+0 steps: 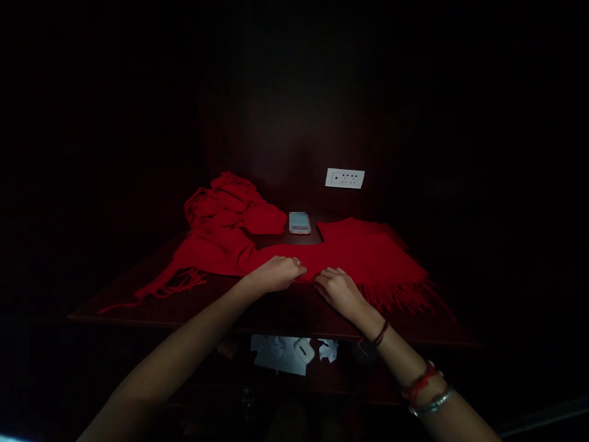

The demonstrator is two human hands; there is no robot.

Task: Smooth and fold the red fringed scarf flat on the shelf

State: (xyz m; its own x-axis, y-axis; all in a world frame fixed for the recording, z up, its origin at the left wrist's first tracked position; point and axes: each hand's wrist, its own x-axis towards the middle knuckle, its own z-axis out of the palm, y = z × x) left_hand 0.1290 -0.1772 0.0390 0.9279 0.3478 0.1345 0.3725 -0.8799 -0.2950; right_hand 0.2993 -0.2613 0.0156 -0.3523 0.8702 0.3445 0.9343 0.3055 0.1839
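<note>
A red fringed scarf [363, 252] lies across the dark table, bunched into a heap at the left and spread flatter at the right. My left hand [278, 272] is closed at the scarf's near edge, a ring on one finger, its fingertips gripping the cloth. Just to the right, my right hand [338, 290] has its fingers curled down on the same edge, pinching the fabric. Fringe hangs toward the table's front on both sides. How much cloth is inside each grip is hidden by the fingers.
Behind the scarf a phone [299, 222] with a lit screen lies on the table [221, 307]. A white socket plate [345, 178] is on the back wall. Below the tabletop are papers [280, 362], a white device [304, 350] and crumpled paper [328, 350]. The surroundings are very dark.
</note>
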